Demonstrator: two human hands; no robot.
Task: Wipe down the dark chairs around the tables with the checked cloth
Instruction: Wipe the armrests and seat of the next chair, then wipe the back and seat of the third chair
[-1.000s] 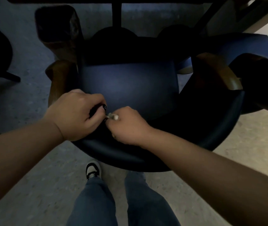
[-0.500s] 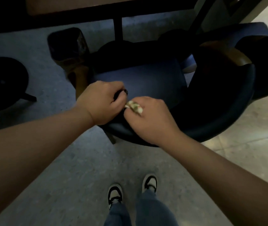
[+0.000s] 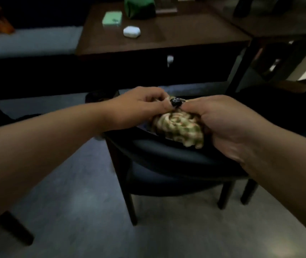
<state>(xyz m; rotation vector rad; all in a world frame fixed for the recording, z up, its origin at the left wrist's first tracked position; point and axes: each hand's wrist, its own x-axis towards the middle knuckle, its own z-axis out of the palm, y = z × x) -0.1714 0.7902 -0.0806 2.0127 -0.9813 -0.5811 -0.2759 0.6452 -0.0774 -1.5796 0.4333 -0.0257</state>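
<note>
A dark blue chair (image 3: 169,157) with dark legs stands in front of me, its curved back toward me. The checked cloth (image 3: 178,128), cream with green and reddish checks, is bunched up above the chair's back rim. My right hand (image 3: 228,123) grips the bunch from the right. My left hand (image 3: 139,103) pinches the top of the cloth, its fingers curled close to the right thumb. A small black shiny thing (image 3: 176,102) sits between the two hands; I cannot tell what it is.
A dark wooden table (image 3: 185,38) stands beyond the chair, with a white case (image 3: 131,31), a green box (image 3: 112,18) and a green bag (image 3: 140,7) on it. A second dark chair (image 3: 293,108) is at the right. Grey floor (image 3: 77,183) lies below.
The view has tilted up from the seat and my feet to the table. Both hands rose off the chair seat, and far more of the cloth shows now in my right hand.
</note>
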